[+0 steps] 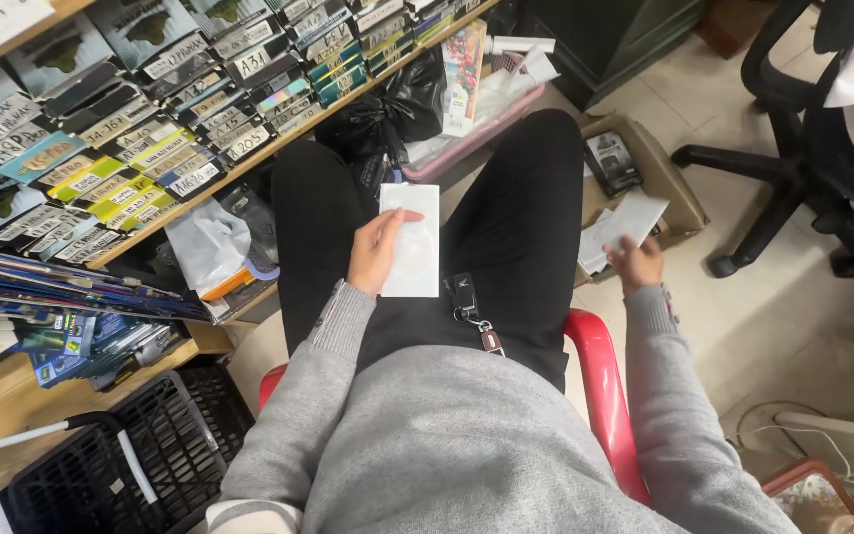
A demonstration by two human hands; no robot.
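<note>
head view | left hand (376, 252) pinches 1 white flat packet (412, 242) over the lap | right hand (635, 262) blurred beside the chair, grip cannot be told, near white packets (620, 225) in cardboard box (679, 203) | 1 packet out, more left in box

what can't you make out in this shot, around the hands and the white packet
- Right hand, head view: motion-blurred, so whether it grips the white sheets in the cardboard box is unclear.
- White packet: the left hand covers its left edge; the contents don't show.
- Keys on the lap: too small to count.
- Person on the black office chair: cut off by the right edge.
</note>
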